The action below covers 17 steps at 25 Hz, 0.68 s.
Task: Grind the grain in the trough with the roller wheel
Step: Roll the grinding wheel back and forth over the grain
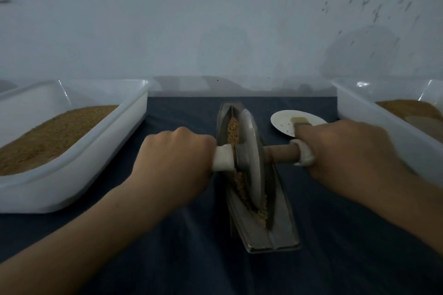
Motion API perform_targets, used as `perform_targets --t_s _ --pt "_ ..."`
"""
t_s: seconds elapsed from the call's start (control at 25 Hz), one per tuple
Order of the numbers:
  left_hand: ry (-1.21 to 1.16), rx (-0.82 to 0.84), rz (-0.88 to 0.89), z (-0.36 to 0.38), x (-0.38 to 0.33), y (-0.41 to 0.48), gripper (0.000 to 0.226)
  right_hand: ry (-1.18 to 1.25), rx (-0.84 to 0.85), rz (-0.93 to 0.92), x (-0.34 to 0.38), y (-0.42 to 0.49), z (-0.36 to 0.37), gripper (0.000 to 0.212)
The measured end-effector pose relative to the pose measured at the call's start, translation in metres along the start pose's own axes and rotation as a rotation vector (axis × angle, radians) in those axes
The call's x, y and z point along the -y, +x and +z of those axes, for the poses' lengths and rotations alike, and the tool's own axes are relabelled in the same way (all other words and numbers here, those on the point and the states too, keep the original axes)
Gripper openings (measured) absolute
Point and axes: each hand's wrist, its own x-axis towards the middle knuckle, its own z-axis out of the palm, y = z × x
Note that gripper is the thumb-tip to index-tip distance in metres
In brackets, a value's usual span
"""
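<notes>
Left hand (177, 155), right hand (345, 151), clasping roller wheel (253, 167)

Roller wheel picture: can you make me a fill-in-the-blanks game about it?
1. The roller wheel stands in the trough, on top of the ____.
2. The left hand and the right hand each grip one end of the wheel's ____.
3. The small plate lies to the ____ of the trough.
4. The left tub and the right tub are both coloured ____.
Missing words: grain, handle, right, white.
</notes>
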Motion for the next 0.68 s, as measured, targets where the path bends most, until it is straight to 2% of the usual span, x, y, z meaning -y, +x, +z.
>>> perform_targets --t_s 0.08,0.12,0.2,0.24,0.32,0.4,0.44,0.52,0.6,0.68 --pt "0.067 0.051 -0.092 0.018 -0.001 0.024 0.019 -0.078 0.032 0.1 0.009 0.028 0.018 0.015" --pt "0.066 0.092 -0.137 0.025 0.0 0.043 0.007 -0.06 0.115 0.162 0.011 0.046 0.025 0.012" --pt "0.063 0.195 -0.167 0.026 0.004 0.074 0.011 -0.004 0.28 0.234 0.006 0.072 0.04 0.013" --pt "0.057 0.216 -0.167 0.025 0.004 0.078 0.012 0.005 0.299 0.234 0.003 0.074 0.042 0.013" --pt "0.049 0.2 -0.133 0.019 0.004 0.059 0.007 -0.021 0.218 0.164 0.002 0.057 0.031 0.017" --pt "0.026 0.083 -0.051 0.012 0.001 0.019 0.024 -0.016 0.071 0.065 0.002 0.02 0.017 0.025" --pt "0.015 0.025 0.007 0.004 -0.001 0.002 0.034 0.012 0.074 0.035 0.0 0.003 0.009 0.026" --pt "0.005 -0.097 0.064 0.001 0.004 -0.006 0.04 0.044 0.101 0.0 -0.008 -0.012 0.003 0.025" --pt "0.058 -0.01 -0.014 0.008 0.0 0.004 0.037 -0.031 0.026 0.047 -0.002 0.003 0.008 0.021" --pt "0.069 0.076 -0.153 0.025 0.0 0.033 0.018 -0.1 0.056 0.116 0.009 0.04 0.021 0.017"
